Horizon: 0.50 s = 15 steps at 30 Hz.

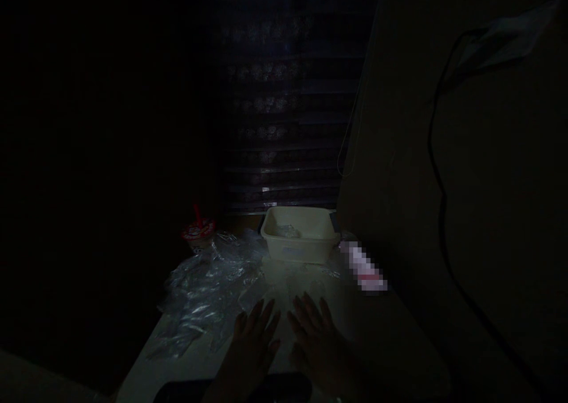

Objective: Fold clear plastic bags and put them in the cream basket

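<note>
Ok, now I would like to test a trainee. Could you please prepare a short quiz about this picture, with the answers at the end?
1. True or false: the right hand grips the cream basin.

2. What colour is the straw standing in the cup?

3. Where on the table does most of the crumpled clear plastic lie?
A) Right side
B) Left side
C) Near right corner

Key:
1. False; the right hand is open, fingers spread, apart from the cream basin.
2. Red.
3. B.

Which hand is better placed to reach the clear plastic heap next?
Likely the left hand: it is nearer the clear plastic heap; the right hand is farther off. Both look open.
</note>
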### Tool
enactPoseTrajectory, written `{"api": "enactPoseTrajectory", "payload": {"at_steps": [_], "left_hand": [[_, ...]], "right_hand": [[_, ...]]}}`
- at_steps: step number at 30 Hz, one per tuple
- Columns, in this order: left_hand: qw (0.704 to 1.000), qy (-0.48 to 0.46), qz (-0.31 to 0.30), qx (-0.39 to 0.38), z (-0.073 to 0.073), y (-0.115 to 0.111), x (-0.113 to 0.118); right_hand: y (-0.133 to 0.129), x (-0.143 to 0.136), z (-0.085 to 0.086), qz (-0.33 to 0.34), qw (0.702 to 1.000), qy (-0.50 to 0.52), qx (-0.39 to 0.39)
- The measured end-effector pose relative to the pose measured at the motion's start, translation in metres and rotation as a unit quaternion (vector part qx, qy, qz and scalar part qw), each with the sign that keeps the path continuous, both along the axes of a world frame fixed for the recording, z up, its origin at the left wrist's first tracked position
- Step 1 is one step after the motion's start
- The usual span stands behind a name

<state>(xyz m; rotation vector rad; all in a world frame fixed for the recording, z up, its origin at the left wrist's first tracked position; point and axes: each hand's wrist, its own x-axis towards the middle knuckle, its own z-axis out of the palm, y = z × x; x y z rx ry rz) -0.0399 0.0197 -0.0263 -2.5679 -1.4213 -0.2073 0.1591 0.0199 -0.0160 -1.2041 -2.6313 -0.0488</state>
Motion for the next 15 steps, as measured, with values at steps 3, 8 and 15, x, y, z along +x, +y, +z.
{"api": "enactPoseTrajectory", "payload": {"at_steps": [3,8,15], "left_hand": [[1.0,0.0,0.007,0.006,0.001,-0.001,-0.001],[1.0,-0.005,0.007,0.011,0.003,-0.002,-0.001],[1.0,-0.013,0.008,-0.008,0.002,-0.002,-0.001]], "right_hand": [[0.005,0.008,-0.007,-0.021,1.0,-0.001,0.018],[0.01,0.013,-0.007,-0.044,0.999,-0.001,0.028],[0.007,0.011,-0.004,-0.009,1.0,0.0,0.018]]}}
